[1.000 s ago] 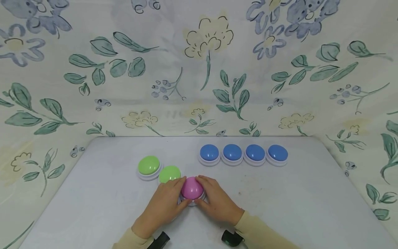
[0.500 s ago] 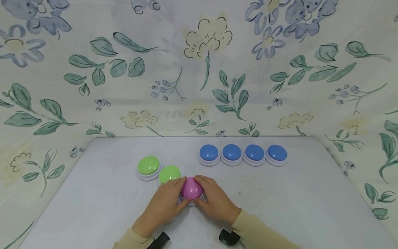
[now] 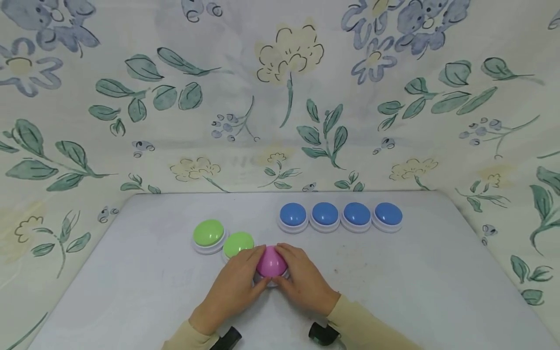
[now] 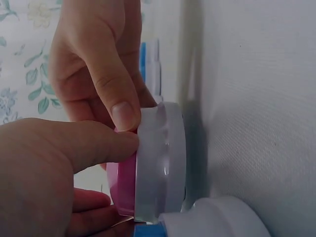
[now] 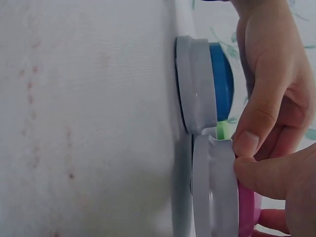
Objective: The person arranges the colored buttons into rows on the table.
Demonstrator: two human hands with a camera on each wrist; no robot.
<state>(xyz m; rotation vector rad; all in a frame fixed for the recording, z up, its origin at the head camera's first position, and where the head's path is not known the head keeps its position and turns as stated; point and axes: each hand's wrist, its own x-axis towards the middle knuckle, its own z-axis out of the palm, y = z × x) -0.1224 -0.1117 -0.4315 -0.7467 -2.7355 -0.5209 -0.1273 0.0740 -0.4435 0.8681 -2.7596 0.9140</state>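
Observation:
Both hands hold a pink dome push button [image 3: 271, 263] with a white base at the middle of the table. My left hand [image 3: 234, 279] grips its left side, and my right hand [image 3: 306, 282] grips the right, thumb tips close together at the near side. In the right wrist view, the base of the pink button [image 5: 216, 185] stands on edge in the picture; a dark strip separates it from the table, so it looks slightly raised. Beside it is a blue push button [image 5: 223, 84], which my left hand hides in the head view.
Two green push buttons, a farther one [image 3: 208, 233] and a nearer one [image 3: 238, 243], sit just left of the hands. Several blue push buttons [image 3: 324, 214] stand in a row at the back. A floral cloth [image 3: 271, 97] surrounds the white table [image 3: 415, 287].
Both hands have moved the pink push button very slightly right and away from me, keeping their grip. The head view has shifted a little. The green and blue push buttons stay put.

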